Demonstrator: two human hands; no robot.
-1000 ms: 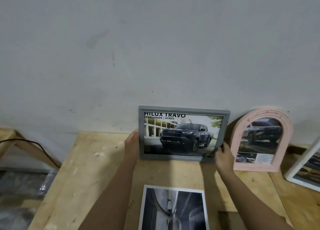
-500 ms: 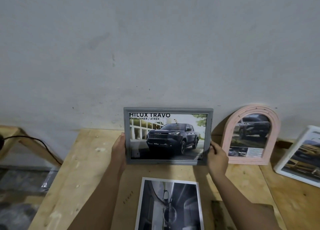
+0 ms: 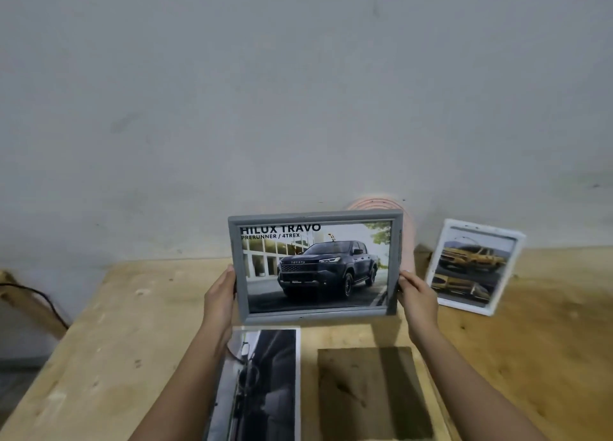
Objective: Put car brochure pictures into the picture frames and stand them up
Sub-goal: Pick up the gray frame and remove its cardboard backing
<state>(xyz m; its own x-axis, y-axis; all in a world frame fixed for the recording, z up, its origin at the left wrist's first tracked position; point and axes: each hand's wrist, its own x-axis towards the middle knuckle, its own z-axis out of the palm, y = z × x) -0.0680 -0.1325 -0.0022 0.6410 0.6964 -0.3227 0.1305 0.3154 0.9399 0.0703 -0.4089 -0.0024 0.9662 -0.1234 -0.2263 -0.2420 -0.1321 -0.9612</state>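
– Fingers [image 3: 229, 274] of the left hand [image 3: 219, 298] curl round the left edge of the grey frame [image 3: 315, 318], and the right hand [image 3: 419, 299] pinches its right edge. Where does the frame sit?

– Upright, with the truck picture facing the person. It seems lifted off the worktop [image 3: 132, 324], its lower edge over the far end of a loose brochure picture [image 3: 265, 384]. It hides most of the pink arched frame [image 3: 371, 203] by the wall, and the white frame [image 3: 464, 306] stands tilted to the right.

– How should the person stand it well?

– Probably by bringing it down on bare wood left of the pink frame and clear of the loose sheet, so neither gets knocked. The lower edge goes down first, then the top tilts back. Its back support is hidden, so whether it props itself or needs the wall cannot be told. One hand should let go before the other, testing that it holds.
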